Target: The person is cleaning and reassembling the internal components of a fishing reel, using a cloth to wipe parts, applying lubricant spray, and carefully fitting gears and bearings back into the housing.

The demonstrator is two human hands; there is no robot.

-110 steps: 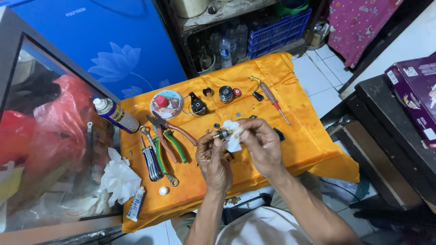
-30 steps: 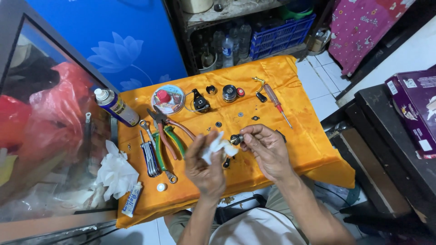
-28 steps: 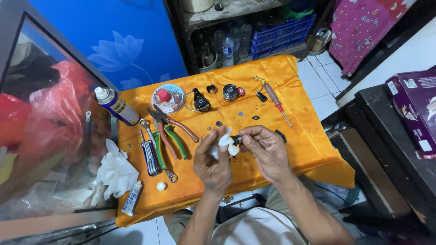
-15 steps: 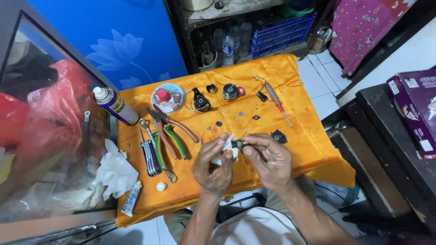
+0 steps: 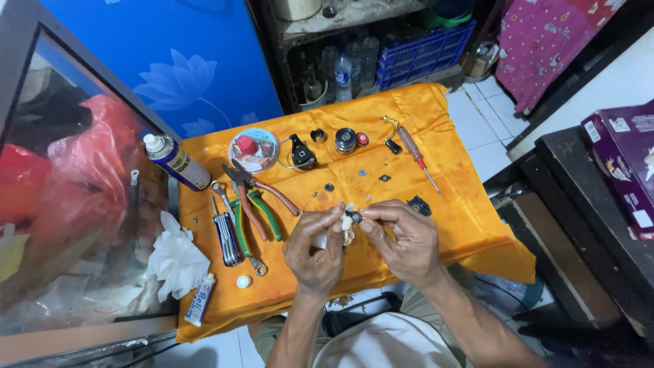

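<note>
1. Orange cloth [image 5: 470, 225]: it covered the whole low table and carried every tool and part.
2. White crumpled tissue [image 5: 176, 262]: it lay at the cloth's left edge, just above a small white tube [image 5: 199, 301] with blue print.
3. Spray can [image 5: 176, 161]: it lay tilted at the far left corner, its white cap pointing away from the seated person.
4. Left hand [image 5: 315, 247]: it was closed around a scrap of white tissue [image 5: 348, 221], which showed between the thumb and fingertips above the near middle of the cloth.
5. Right hand [image 5: 403, 237]: its thumb and forefinger pinched a small dark metal part [image 5: 355, 217], pressed against the white tissue; the two hands touched there.
6. Pliers [image 5: 259, 197] with red handles crossed a green-handled pair, beside a folding key set [image 5: 225, 235], all left of the hands.
7. Screwdriver [image 5: 417, 153] with a reddish handle: it lay on the far right of the cloth, well apart from both hands.
8. Round tin lid [image 5: 253, 150]: it held a red cap, near a black housing [image 5: 301, 153].
</note>
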